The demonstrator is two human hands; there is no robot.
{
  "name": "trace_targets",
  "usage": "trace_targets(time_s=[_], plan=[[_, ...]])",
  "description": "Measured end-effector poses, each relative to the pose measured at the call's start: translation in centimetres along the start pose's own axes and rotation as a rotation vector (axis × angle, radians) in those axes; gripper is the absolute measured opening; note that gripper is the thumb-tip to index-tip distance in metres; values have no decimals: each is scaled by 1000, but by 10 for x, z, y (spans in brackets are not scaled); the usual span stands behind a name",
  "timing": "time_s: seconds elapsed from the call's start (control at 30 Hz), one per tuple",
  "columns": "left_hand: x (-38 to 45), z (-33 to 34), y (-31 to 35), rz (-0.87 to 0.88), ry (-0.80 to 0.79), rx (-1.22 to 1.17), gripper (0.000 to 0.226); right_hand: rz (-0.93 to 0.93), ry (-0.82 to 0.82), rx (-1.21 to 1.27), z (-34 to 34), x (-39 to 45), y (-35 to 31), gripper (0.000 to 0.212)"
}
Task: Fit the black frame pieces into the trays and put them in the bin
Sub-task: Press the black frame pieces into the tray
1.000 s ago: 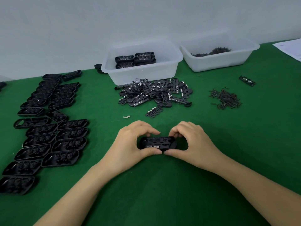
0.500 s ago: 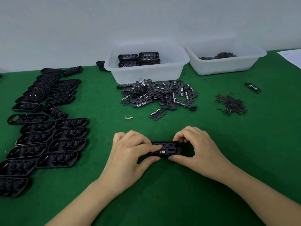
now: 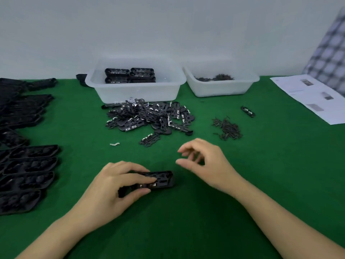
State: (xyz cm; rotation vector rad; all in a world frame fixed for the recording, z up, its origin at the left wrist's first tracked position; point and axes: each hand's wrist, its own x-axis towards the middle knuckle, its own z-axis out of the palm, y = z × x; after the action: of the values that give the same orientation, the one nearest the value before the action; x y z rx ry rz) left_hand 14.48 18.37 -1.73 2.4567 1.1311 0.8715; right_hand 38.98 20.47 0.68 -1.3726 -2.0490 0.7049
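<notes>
Green bench (image 3: 261,184): left hand (image 3: 112,189) pinches a filled tray (image 3: 158,181), steadying it; right hand (image 3: 207,163) hovers loosely curled, empty.

Your left hand (image 3: 112,191) and right hand (image 3: 207,163) are bare, forearms bare too: no sleeves, gloves, rings, watch visible. Right hand motion-blurred.

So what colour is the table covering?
Green, plain with no pattern; the head view shows it.

Screw pile (image 3: 227,129), 2nd tub (image 3: 220,86) w/ screws, paper sheet (image 3: 313,99) on green mat (image 3: 280,165).
</notes>
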Motion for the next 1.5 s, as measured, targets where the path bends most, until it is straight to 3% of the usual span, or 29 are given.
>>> trace_targets(time_s=[0.07, 0.13, 0.23, 0.57, 0.67, 0.77, 0.83, 0.9, 1.0, 1.23, 1.5], plan=[[-1, 0, 1, 1, 6, 9, 28, 45, 250, -260, -25, 13, 19, 13], [-2, 0, 2, 10, 6, 23, 28, 170, 335, -587, -45, 25, 37, 14], [-3, -2, 1, 29, -2, 48, 29, 274, 306, -734, -56, 36, 54, 17], [-2, -4, -2, 18, 16, 107, 21, 236, 227, -930, -41, 48, 52, 9], [-2, -4, -1, 16, 17, 120, 21, 251, 225, -886, -40, 45, 43, 7], [-2, -5, -1, 28, 19, 133, 21, 86, 336, -505, -28, 34, 10, 7], [-2, -4, -1, 40, 15, 148, 21, -27, 258, -188, -5, 21, -23, 16], [-2, -4, -1, 43, 6, 156, 22, -88, 143, -66, 21, 8, -44, 17], [-3, -4, -1, 47, 0, 155, 22, -58, 77, -20, 45, -2, -48, 20], [-3, -3, -1, 57, 36, 182, 21, 5, 100, -24, 51, -3, -37, 22], [-3, -3, -2, 53, 31, 164, 22, -47, 84, -105, 48, -1, -33, 17]])
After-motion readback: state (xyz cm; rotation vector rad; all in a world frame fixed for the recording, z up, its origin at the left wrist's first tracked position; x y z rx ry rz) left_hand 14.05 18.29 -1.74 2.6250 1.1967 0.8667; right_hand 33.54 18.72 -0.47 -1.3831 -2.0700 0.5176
